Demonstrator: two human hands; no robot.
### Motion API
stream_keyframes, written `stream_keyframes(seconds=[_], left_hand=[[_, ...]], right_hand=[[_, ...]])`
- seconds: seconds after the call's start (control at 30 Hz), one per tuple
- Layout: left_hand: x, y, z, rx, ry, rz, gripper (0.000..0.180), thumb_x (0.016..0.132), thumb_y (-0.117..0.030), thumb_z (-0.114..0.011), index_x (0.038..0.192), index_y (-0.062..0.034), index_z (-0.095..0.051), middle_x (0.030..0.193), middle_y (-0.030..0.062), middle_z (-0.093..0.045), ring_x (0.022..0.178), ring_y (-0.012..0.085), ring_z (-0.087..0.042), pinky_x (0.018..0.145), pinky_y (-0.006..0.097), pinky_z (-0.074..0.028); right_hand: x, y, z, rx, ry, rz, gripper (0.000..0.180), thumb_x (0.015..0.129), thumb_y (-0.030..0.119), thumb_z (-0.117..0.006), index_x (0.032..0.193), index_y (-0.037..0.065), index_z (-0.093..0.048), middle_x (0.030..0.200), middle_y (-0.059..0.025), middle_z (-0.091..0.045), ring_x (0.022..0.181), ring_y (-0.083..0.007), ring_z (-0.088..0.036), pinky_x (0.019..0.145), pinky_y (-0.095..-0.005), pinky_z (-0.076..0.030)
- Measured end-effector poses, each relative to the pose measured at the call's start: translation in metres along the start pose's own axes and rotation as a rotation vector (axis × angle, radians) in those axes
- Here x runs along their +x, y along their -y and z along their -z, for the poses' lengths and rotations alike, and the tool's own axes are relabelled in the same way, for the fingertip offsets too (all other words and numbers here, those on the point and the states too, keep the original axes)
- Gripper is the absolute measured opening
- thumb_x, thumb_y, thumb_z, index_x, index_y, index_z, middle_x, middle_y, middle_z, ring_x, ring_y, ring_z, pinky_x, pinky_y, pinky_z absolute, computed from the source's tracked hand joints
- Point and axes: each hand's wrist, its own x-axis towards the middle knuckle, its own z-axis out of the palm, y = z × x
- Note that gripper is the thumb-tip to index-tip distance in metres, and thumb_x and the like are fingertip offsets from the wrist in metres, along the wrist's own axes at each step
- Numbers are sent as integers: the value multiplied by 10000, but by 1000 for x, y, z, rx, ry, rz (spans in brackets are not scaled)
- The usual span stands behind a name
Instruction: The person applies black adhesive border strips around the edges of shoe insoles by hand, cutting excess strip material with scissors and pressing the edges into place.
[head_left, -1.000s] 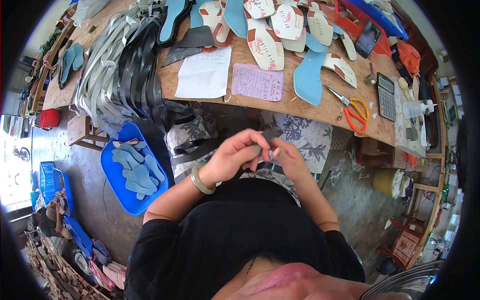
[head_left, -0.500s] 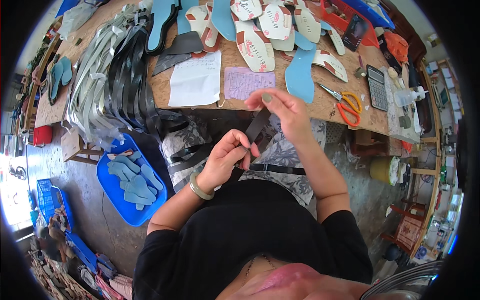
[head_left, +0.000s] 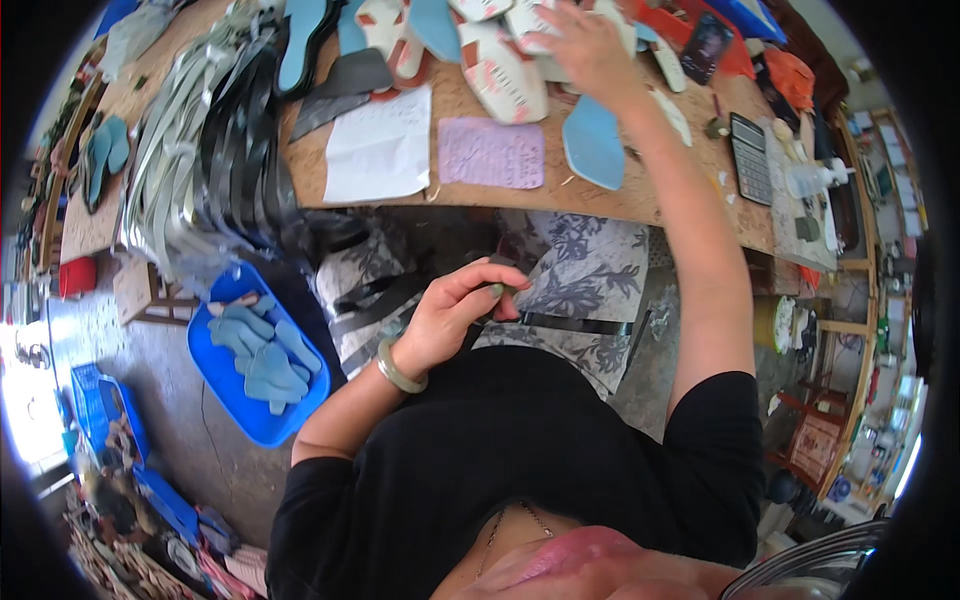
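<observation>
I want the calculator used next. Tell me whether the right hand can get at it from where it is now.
Probably yes. The right hand is already stretched over the workbench among the sole pieces, and the calculator lies uncovered to its right on the same surface, with nothing tall between them.

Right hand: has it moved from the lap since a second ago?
Yes. The right hand has gone up from the lap, past the purple sheet, to the white cut pieces on the workbench.

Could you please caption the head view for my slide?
Left hand pinches a black strap over the lap; right hand reaches among shoe pieces.
</observation>
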Motion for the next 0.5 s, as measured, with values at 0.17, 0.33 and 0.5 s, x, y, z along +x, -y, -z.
stream_keyframes(seconds=[0.17, 0.33, 0.5], left_hand=[[5, -1, -2, -14, 7, 33, 250, 931, -10, -451, 1105, -9, -631, 926, 16, -584, 835, 81, -582, 789, 242, -487], [10, -2, -7, -47, -6, 44, 242, 934, -23, -459, 1099, -15, -636, 915, 9, -595, 822, 73, -586, 789, 240, -487], [6, 4, -5, -75, -10, 66, 238, 940, -34, -464, 1107, -12, -634, 938, 14, -607, 821, 75, -592, 789, 238, -486]], right_hand=[[30, -37, 28, -220, -287, -61, 289, 744, 169, -639, 1028, 153, -688, 1185, -75, -632, 1167, -257, -541, 905, -406, -422], [51, -29, 49, -72, -407, -71, 294, 724, 156, -665, 1016, 161, -688, 1035, -79, -655, 1020, -263, -597, 781, -361, -485], [62, 12, 60, -170, -183, 107, 295, 736, 117, -630, 1016, 178, -700, 926, -100, -619, 862, -278, -596, 720, -367, -508]])
